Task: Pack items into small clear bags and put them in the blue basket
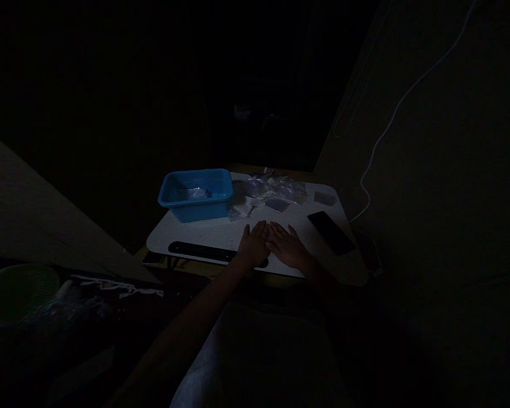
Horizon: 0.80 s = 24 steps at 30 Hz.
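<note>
My left hand [254, 245] lies palm down at the front of a small white table [204, 231], fingers stretched forward. Beside it, my right hand [286, 245] is also flat, its fingertips angled in so that the two hands meet or nearly meet. Neither holds anything that I can see. Just beyond the hands are a small flat plastic packet [277, 204] and a crumpled clear packet [240, 211]. A dark phone [331, 233] rests to the right of my right hand. The picture is very dark.
A blue plastic basin [202, 211] with clear plastic inside stands at the table's left. Clear plastic bags [276, 186] are heaped at the back, near another flat packet [325, 198]. A black strip [202, 251] runs along the front edge. A white cable [391, 120] hangs at right.
</note>
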{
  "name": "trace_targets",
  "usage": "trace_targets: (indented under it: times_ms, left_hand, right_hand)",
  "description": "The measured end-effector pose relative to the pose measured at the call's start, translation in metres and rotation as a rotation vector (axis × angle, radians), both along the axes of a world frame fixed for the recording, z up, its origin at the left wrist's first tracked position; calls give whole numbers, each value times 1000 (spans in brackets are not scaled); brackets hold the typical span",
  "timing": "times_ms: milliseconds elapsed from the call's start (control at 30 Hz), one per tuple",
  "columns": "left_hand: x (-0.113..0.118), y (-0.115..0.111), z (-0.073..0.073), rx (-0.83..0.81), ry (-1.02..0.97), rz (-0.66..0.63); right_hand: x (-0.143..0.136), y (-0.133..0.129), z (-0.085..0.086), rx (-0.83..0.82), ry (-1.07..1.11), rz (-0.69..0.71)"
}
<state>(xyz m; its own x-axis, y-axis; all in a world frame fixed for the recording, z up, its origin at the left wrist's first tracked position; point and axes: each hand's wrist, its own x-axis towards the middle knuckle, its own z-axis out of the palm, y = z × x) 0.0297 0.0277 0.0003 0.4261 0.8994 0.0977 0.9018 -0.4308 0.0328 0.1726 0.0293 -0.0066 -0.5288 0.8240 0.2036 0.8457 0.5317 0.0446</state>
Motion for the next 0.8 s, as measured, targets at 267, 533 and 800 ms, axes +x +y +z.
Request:
trace_targets:
  times_ms: [267, 533, 800]
  left_hand:
    - [0, 1, 0, -5, -5, -6]
    - [0, 2, -3, 10, 9, -6]
    - [-1, 2, -1, 7, 30, -6]
  right_hand:
    - [-1, 0, -1, -14, -1, -12]
    - [-1, 1, -1, -28, -14, -10]
    - [-3, 1, 1, -33, -2, -16]
